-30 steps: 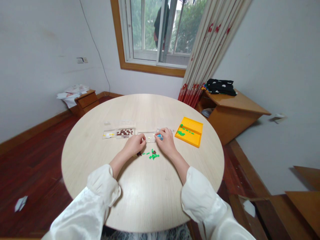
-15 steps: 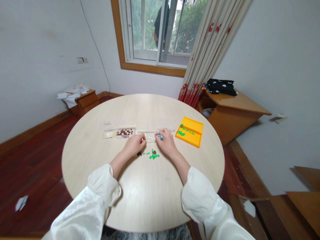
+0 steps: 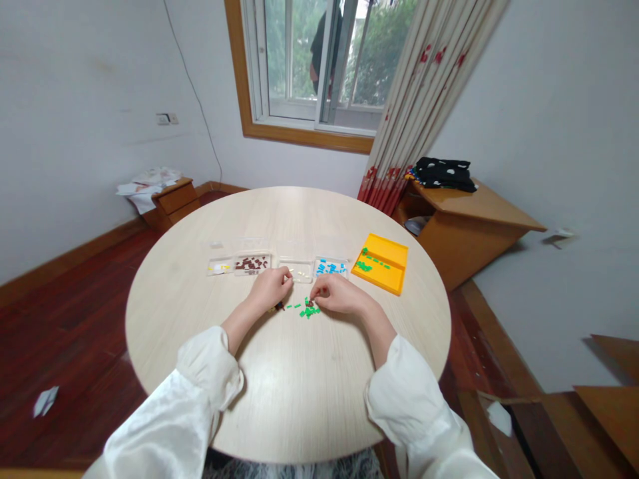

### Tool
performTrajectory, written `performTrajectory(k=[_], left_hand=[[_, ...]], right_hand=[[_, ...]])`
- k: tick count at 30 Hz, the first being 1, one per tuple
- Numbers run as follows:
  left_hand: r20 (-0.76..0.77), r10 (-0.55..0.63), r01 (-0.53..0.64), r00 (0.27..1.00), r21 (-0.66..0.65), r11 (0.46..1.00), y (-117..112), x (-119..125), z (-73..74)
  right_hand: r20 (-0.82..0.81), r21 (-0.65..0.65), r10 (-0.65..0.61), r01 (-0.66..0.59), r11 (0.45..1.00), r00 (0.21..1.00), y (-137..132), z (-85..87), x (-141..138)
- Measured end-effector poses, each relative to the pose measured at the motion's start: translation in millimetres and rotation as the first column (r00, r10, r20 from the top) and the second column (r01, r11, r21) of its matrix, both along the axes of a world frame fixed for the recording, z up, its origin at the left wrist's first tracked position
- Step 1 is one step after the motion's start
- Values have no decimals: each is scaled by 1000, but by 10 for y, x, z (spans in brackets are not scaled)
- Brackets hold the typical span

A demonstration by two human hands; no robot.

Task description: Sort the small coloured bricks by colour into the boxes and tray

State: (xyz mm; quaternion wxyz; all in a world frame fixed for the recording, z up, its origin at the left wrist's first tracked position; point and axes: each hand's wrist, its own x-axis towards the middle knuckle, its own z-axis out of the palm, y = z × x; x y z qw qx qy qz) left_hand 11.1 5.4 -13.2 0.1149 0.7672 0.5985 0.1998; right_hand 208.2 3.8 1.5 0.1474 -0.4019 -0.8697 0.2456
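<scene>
My left hand (image 3: 271, 288) rests on the table by the near left corner of a clear box (image 3: 303, 281) with a few cream pieces (image 3: 301, 273). Its thumb and fingers are pinched together; whatever they hold is too small to make out. A dark brown piece (image 3: 279, 307) lies partly hidden below that hand. Over a small pile of green building bricks (image 3: 309, 312), my right hand (image 3: 340, 293) has its fingertips pinched beside a brown piece (image 3: 310, 303). I cannot tell whether it grips anything. Two loose green bricks (image 3: 293, 306) lie between the hands.
Behind the hands stand clear boxes of brown pieces (image 3: 251, 263), blue pieces (image 3: 330, 267) and yellow pieces (image 3: 219, 268). At the right, a yellow tray (image 3: 389, 249) holds green bricks. The round table's edge (image 3: 299, 459) curves close to my body.
My right hand has moved from over the blue pieces' box towards me, down to the green pile, uncovering the blue pieces. My left hand has stayed nearly still.
</scene>
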Motion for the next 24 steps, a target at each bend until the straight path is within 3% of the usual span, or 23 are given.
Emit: performTrajectory(k=[24], left_hand=[[2, -6, 6, 1000, -8, 1000, 7, -3, 8]], right_hand=[[-24, -95, 26, -29, 995, 999, 1, -41, -47]])
